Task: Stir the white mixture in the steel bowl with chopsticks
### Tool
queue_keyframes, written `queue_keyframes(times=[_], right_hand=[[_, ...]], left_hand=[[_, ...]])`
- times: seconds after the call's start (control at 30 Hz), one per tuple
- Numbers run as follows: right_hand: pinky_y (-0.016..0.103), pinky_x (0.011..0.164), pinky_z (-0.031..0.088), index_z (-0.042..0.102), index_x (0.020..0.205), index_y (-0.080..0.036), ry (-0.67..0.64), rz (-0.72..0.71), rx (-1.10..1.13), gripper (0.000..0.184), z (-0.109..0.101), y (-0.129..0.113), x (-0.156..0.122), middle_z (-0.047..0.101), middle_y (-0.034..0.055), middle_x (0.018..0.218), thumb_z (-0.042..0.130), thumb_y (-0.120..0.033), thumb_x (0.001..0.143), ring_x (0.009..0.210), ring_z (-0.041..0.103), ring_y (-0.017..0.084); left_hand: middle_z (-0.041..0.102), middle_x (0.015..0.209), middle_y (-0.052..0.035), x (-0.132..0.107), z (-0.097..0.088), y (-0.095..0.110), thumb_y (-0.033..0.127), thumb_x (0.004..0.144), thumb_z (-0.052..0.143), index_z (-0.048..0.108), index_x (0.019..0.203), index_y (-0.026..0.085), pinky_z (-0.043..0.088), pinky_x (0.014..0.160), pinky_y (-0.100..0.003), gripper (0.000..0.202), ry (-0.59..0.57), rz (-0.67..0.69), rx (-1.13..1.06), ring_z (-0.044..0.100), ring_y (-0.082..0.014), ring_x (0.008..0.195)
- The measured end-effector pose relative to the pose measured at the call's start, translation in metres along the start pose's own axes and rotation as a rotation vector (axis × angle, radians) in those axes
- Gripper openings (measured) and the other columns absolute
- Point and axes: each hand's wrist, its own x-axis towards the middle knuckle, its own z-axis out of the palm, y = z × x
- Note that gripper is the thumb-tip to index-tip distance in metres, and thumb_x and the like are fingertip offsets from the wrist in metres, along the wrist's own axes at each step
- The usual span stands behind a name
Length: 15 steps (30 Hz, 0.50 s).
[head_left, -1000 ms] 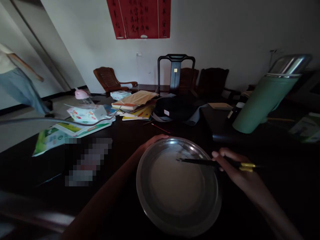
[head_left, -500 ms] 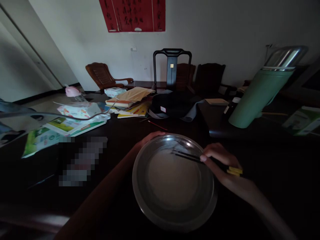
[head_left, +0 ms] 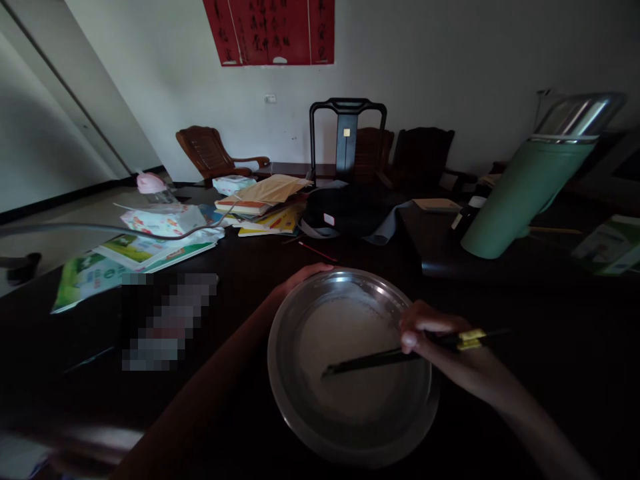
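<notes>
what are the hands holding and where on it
The right hand grips a pair of dark chopsticks near their yellow-banded top end, tips over the round steel basin. The left hand holds the basin's far rim.

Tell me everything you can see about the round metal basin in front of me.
The metal basin is a wide, shallow round pan of shiny steel with a rolled rim, sitting flat on the dark table. A thin pale layer covers its bottom. The left hand grips its far rim. The right hand holds dark chopsticks with yellow ends, their tips reaching down into the pale layer.
</notes>
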Motion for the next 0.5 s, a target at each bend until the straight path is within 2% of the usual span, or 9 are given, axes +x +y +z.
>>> queue_keyframes(times=[0.1, 0.2, 0.27, 0.33, 0.4, 0.43, 0.5], right_hand=[[0.030, 0.075, 0.046, 0.064, 0.071, -0.023, 0.086, 0.004, -0.137, 0.023, 0.005, -0.001, 0.002, 0.061, 0.0014, 0.081, 0.055, -0.039, 0.084, 0.080, 0.060, 0.017], [0.031, 0.076, 0.045, 0.064, 0.066, -0.023, 0.231, 0.020, -0.216, 0.027, 0.000, 0.003, 0.001, 0.061, 0.0017, 0.080, 0.055, -0.041, 0.084, 0.080, 0.060, 0.018], [0.030, 0.073, 0.044, 0.061, 0.057, -0.022, 0.308, 0.042, -0.163, 0.037, -0.007, 0.006, -0.001, 0.060, 0.0016, 0.072, 0.052, -0.044, 0.085, 0.074, 0.059, 0.018], [0.030, 0.069, 0.044, 0.056, 0.049, -0.022, 0.349, 0.058, -0.024, 0.047, -0.013, 0.008, -0.004, 0.058, 0.0014, 0.063, 0.048, -0.046, 0.087, 0.068, 0.058, 0.017], [0.029, 0.068, 0.044, 0.054, 0.045, -0.021, 0.299, 0.071, 0.113, 0.052, -0.014, 0.008, -0.006, 0.056, 0.0012, 0.058, 0.043, -0.046, 0.090, 0.065, 0.057, 0.016], [0.029, 0.067, 0.045, 0.055, 0.047, -0.021, 0.238, 0.078, 0.147, 0.051, -0.012, 0.007, -0.006, 0.056, 0.0010, 0.058, 0.042, -0.045, 0.090, 0.065, 0.057, 0.016], [0.028, 0.069, 0.044, 0.061, 0.055, -0.022, 0.088, 0.082, 0.123, 0.044, -0.006, 0.004, -0.006, 0.057, 0.0005, 0.064, 0.044, -0.044, 0.090, 0.068, 0.058, 0.016]], left_hand=[[0.059, 0.125, -0.0014, -0.005, 0.000, 0.002, 0.041, 0.066, 0.073, 0.060, 0.116, 0.030, 0.034, 0.103, -0.036, 0.054, 0.007, 0.023, 0.018, 0.053, -0.0230, 0.115], [0.060, 0.124, -0.0047, -0.003, 0.003, 0.007, 0.043, 0.065, 0.073, 0.059, 0.117, 0.025, 0.034, 0.103, -0.039, 0.057, 0.015, -0.012, 0.044, 0.054, -0.0248, 0.113], [0.063, 0.119, -0.0063, -0.002, 0.008, 0.014, 0.044, 0.067, 0.071, 0.061, 0.115, 0.022, 0.035, 0.102, -0.040, 0.054, 0.019, -0.057, 0.069, 0.056, -0.0259, 0.108], [0.062, 0.121, -0.0061, -0.005, 0.015, 0.026, 0.041, 0.079, 0.058, 0.062, 0.114, 0.021, 0.035, 0.102, -0.039, 0.040, 0.033, -0.095, 0.107, 0.054, -0.0256, 0.113], [0.046, 0.139, -0.0003, -0.013, 0.024, 0.038, 0.031, 0.082, 0.057, 0.053, 0.125, 0.028, 0.026, 0.110, -0.032, 0.043, 0.092, -0.095, 0.167, 0.037, -0.0220, 0.130], [0.046, 0.140, 0.0022, -0.017, 0.028, 0.044, 0.029, 0.082, 0.057, 0.054, 0.124, 0.031, 0.027, 0.110, -0.029, 0.042, 0.140, -0.100, 0.217, 0.036, -0.0206, 0.131], [0.049, 0.137, 0.0013, -0.028, 0.033, 0.053, 0.026, 0.082, 0.057, 0.056, 0.122, 0.030, 0.027, 0.111, -0.033, 0.040, 0.134, -0.134, 0.155, 0.036, -0.0218, 0.132]])
